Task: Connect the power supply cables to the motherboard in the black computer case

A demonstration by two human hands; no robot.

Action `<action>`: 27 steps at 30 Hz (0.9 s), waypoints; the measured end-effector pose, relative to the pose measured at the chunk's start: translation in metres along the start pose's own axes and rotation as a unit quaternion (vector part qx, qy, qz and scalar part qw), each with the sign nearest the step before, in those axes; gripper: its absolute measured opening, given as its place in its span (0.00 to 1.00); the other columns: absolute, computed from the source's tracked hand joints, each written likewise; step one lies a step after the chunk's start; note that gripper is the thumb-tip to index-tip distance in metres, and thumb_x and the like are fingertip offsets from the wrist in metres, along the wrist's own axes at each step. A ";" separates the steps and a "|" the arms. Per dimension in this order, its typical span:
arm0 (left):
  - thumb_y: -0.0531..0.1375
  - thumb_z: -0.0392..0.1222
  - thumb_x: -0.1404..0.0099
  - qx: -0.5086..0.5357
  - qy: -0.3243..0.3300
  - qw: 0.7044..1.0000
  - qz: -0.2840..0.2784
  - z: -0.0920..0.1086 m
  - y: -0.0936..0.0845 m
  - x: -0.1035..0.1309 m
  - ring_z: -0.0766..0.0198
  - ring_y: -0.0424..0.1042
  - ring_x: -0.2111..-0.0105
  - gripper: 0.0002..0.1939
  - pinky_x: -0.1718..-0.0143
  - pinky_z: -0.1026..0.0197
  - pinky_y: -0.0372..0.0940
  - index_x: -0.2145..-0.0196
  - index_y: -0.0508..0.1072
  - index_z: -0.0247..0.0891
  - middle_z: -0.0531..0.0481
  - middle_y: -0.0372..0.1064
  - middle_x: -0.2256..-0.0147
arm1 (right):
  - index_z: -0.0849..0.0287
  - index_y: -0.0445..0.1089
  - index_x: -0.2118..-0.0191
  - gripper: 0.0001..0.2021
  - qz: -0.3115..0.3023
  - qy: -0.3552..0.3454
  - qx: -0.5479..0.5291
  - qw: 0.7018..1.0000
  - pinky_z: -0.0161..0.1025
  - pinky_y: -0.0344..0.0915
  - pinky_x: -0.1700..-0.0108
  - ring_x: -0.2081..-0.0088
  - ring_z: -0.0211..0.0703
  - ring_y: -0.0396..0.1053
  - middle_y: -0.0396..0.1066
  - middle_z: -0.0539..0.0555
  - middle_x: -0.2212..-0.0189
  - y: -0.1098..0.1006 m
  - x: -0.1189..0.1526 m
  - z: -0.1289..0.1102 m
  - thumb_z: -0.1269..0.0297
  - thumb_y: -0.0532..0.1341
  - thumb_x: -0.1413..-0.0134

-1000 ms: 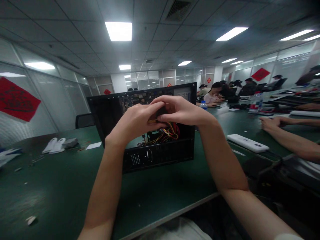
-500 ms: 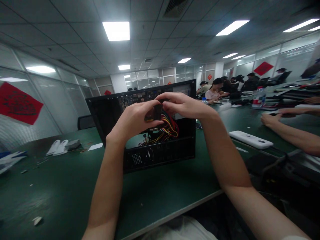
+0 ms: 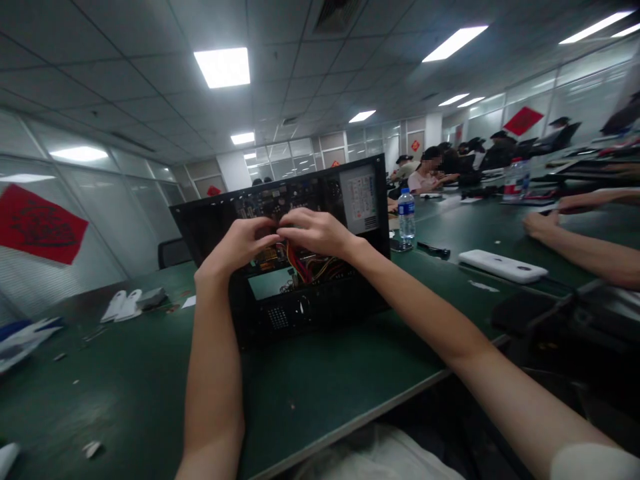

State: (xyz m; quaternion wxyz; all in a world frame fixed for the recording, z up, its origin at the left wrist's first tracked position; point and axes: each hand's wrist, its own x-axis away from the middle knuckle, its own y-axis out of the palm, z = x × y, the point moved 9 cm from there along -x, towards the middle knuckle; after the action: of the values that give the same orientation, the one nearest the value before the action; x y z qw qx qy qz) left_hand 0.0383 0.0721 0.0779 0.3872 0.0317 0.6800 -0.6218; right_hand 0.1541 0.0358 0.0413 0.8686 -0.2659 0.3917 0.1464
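Note:
An open black computer case [image 3: 310, 317] stands on the green table, its inside facing me. My left hand [image 3: 245, 243] reaches into it, thumb and fingers brought together. Close beside it, my right hand [image 3: 317, 230] has its fingers bent together at the upper end of a bundle of coloured cables [image 3: 299, 263]. What either set of fingertips holds is hidden behind the hands. A labelled power supply [image 3: 360, 200] sits in the upper right of the case.
Right of the case stand a water bottle [image 3: 407, 217] and a white power strip [image 3: 503, 266]. Another person's hands [image 3: 545, 223] are at the far right. White objects [image 3: 123, 305] and a grey block [image 3: 151, 298] lie at the left.
Both hands have moved left and slightly down inside the case, the right one further. The cable bundle has shifted left with them. The bottle and power supply label now show more fully.

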 end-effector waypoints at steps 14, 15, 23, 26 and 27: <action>0.63 0.53 0.35 0.105 -0.006 0.994 -0.033 0.004 0.021 -0.007 0.53 0.76 0.57 0.25 0.57 0.56 0.71 0.49 0.76 0.32 0.42 0.78 0.55 | 0.62 0.71 0.46 0.14 -0.032 0.070 -0.048 0.996 0.44 0.70 0.51 0.50 0.48 0.67 0.67 0.62 0.50 0.007 0.005 0.011 0.67 0.53 0.31; 0.63 0.54 0.35 0.104 -0.008 0.994 -0.035 0.005 0.022 -0.006 0.54 0.76 0.58 0.24 0.59 0.56 0.71 0.49 0.76 0.32 0.42 0.78 0.56 | 0.61 0.71 0.46 0.14 -0.043 0.072 -0.045 0.995 0.43 0.69 0.51 0.50 0.48 0.68 0.68 0.62 0.50 0.006 0.004 0.011 0.67 0.53 0.31; 0.66 0.46 0.38 0.210 -0.020 0.977 -0.042 0.006 0.030 -0.008 0.53 0.76 0.52 0.27 0.51 0.54 0.72 0.44 0.72 0.32 0.39 0.76 0.49 | 0.58 0.73 0.44 0.17 -0.153 0.106 -0.105 0.977 0.37 0.65 0.59 0.59 0.45 0.76 0.78 0.58 0.54 0.018 0.005 0.016 0.70 0.55 0.33; 0.66 0.46 0.39 0.237 -0.042 0.970 -0.024 0.001 0.032 -0.011 0.52 0.76 0.51 0.30 0.49 0.52 0.72 0.42 0.70 0.30 0.35 0.74 0.46 | 0.58 0.73 0.44 0.17 -0.152 0.134 -0.085 0.976 0.37 0.63 0.60 0.61 0.45 0.77 0.79 0.58 0.56 0.019 0.005 0.023 0.70 0.55 0.34; 0.66 0.46 0.38 0.239 -0.047 0.970 -0.014 0.000 0.031 -0.012 0.51 0.76 0.50 0.30 0.49 0.51 0.72 0.42 0.69 0.30 0.35 0.73 0.45 | 0.57 0.73 0.43 0.17 -0.150 0.147 -0.074 0.975 0.37 0.63 0.60 0.61 0.45 0.77 0.79 0.58 0.56 0.018 0.004 0.025 0.70 0.55 0.34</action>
State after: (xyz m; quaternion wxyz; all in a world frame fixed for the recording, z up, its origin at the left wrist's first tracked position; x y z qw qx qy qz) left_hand 0.0627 0.0844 0.0588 0.3910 0.0843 0.4930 -0.7727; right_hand 0.1637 0.0649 0.0458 0.7912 -0.4041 0.4590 0.0018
